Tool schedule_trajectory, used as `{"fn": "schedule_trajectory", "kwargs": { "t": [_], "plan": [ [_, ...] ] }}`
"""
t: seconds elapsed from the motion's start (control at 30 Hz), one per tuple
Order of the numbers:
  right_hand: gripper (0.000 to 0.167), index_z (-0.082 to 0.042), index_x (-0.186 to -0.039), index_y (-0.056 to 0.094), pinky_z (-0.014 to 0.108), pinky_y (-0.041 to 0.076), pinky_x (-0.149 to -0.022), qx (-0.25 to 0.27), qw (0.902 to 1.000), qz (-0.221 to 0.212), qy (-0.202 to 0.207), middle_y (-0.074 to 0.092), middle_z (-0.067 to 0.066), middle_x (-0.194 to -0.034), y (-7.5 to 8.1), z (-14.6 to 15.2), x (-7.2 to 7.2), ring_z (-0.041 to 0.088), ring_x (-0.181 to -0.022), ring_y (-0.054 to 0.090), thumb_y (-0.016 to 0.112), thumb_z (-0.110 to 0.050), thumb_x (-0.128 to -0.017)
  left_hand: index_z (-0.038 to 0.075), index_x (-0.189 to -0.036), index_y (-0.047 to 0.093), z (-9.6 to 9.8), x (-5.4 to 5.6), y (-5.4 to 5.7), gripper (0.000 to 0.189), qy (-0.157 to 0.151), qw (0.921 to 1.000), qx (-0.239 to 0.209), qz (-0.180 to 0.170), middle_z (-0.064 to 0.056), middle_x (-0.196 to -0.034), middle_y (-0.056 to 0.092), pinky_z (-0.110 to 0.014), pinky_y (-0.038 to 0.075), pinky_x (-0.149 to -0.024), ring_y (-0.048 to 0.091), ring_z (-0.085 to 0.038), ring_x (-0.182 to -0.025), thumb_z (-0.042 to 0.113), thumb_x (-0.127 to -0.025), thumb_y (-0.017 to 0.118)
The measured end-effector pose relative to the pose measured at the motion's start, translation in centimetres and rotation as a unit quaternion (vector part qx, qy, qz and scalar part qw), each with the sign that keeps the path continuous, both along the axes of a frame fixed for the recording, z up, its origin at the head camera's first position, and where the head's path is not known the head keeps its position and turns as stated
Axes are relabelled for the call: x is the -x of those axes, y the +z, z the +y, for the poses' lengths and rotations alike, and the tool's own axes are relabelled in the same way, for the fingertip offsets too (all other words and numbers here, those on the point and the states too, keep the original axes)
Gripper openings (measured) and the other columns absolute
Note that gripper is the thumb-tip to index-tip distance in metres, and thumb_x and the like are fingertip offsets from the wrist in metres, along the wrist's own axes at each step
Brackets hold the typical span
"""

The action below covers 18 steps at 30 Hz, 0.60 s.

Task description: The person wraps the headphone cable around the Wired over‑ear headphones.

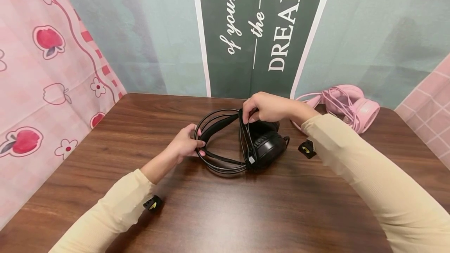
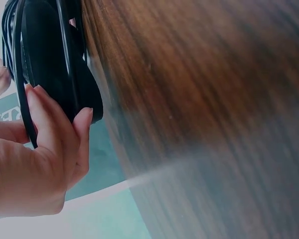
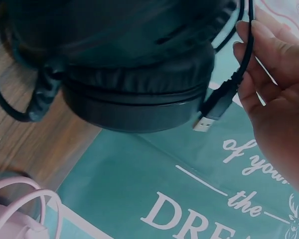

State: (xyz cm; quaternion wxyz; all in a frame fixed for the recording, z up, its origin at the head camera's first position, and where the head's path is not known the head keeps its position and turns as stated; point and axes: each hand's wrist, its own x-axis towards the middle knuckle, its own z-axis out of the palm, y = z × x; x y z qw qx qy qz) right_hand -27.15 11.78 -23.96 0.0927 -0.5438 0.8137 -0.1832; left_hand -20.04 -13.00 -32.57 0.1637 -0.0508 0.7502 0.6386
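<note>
Black over-ear headphones [image 1: 268, 149] lie on the wooden table, ear cups toward the right and headband toward the left. My left hand [image 1: 186, 140] grips the headband end, thumb on the near side and fingers around the band, as the left wrist view also shows. At the ear cups, my right hand [image 1: 268, 106] pinches the black cable [image 1: 249, 143], which runs in strands beside the cups. The cable's USB plug [image 3: 204, 123] hangs beside an ear cup in the right wrist view, its metal end bare. Part of the far ear cup is hidden behind my right hand.
Pink headphones [image 1: 367, 114] with a bundled pink cable lie at the back right of the table [image 1: 225, 214]. A hanging cloth with lettering [image 1: 258, 30] rises behind the table's back edge. Pink patterned cloth [image 1: 45, 89] hangs at the left, and pink tile-patterned cloth [image 1: 432, 108] at the right.
</note>
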Motion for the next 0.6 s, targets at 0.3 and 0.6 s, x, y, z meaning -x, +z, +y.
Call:
{"fn": "schedule_trajectory", "kwargs": {
  "t": [0.3, 0.6],
  "plan": [
    [0.015, -0.008, -0.077, 0.067, 0.034, 0.046, -0.078, 0.028, 0.9987, 0.024, -0.035, 0.061, -0.001, -0.085, -0.5, 0.6, 0.2, 0.018, -0.086, 0.055, 0.069, 0.006, -0.073, 0.002, -0.098, 0.035, -0.1, 0.2, 0.0, 0.024, -0.010, 0.9998, 0.016, -0.003, -0.020, -0.088, 0.050, -0.024, 0.052, -0.049, 0.057, -0.016, -0.051, -0.011, -0.086, 0.051],
    [0.011, -0.004, -0.080, 0.066, 0.029, 0.050, -0.073, 0.047, 0.9967, 0.019, -0.063, 0.061, 0.001, -0.086, 0.1, 1.9, -0.2, 0.015, -0.081, 0.057, 0.068, 0.006, -0.076, 0.003, -0.096, 0.033, 0.0, 0.1, 0.1, 0.024, -0.024, 0.9989, 0.037, -0.015, -0.019, -0.086, 0.052, -0.025, 0.051, -0.049, 0.057, -0.015, -0.052, -0.009, -0.087, 0.052]
  ]
}}
